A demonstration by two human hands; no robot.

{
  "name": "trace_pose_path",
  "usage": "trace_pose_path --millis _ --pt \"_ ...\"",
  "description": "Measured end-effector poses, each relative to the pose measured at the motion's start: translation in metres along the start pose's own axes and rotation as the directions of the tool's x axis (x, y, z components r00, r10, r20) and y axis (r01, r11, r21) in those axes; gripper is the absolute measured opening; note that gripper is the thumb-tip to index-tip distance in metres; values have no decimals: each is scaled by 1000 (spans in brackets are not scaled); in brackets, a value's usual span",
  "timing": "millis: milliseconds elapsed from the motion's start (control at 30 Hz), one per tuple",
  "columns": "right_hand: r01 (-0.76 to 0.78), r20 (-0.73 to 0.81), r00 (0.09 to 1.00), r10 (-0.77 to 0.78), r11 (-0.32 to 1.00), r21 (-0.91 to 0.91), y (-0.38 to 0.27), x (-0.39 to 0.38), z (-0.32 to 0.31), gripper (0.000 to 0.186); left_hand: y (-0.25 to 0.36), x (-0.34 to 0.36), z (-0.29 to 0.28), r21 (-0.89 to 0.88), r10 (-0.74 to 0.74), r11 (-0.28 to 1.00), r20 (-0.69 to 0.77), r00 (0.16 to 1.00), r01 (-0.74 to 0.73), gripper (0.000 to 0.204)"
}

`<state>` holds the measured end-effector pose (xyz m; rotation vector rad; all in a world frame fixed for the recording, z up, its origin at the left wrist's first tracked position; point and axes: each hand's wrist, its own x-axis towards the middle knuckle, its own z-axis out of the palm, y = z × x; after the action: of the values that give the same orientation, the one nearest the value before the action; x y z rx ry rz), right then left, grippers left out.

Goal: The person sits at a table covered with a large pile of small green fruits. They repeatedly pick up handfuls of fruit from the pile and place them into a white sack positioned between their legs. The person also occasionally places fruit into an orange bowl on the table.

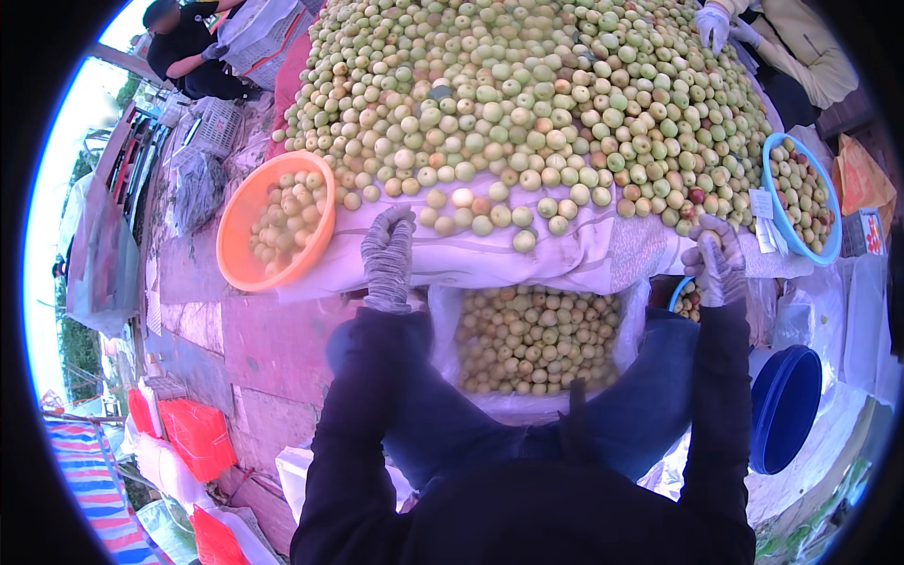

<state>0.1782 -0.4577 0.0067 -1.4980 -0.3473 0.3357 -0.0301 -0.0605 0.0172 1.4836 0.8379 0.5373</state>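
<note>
Before heaped green fruit [527, 104], the gloved left hand [388, 241] was curled, contents unclear; the gloved right hand [722, 264] pinched one fruit [712, 237].

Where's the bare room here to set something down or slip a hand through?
A bare strip of pale cloth runs between the left hand and right hand, nearer than the round fruit. Pink flooring shows between the orange basin and red bag. Crowded: the fruit-covered far side, plastic-lined crate and both basins, orange and light-blue.
</note>
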Motion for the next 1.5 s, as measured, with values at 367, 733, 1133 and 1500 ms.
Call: trace_pose_path --millis 367,733,1133,1500 --pt "-579 -534 759 -372 -9 -816 -52 -130 -329 52 -36 57 -36 -43 13 999 -208 978 -23 37" --pt "-44 51 997 57 971 -236 5 53 89 34 -53 66 -6 -202 -68 974 169 983 102 42" --pt "75 88 996 -28 806 -588 60 59 134 38 -47 62 19 -317 -111 930 239 965 185 41" --pt "117 190 979 69 577 -808 45 55 163 50 -35 53 27 375 42 913 308 950 -162 44"
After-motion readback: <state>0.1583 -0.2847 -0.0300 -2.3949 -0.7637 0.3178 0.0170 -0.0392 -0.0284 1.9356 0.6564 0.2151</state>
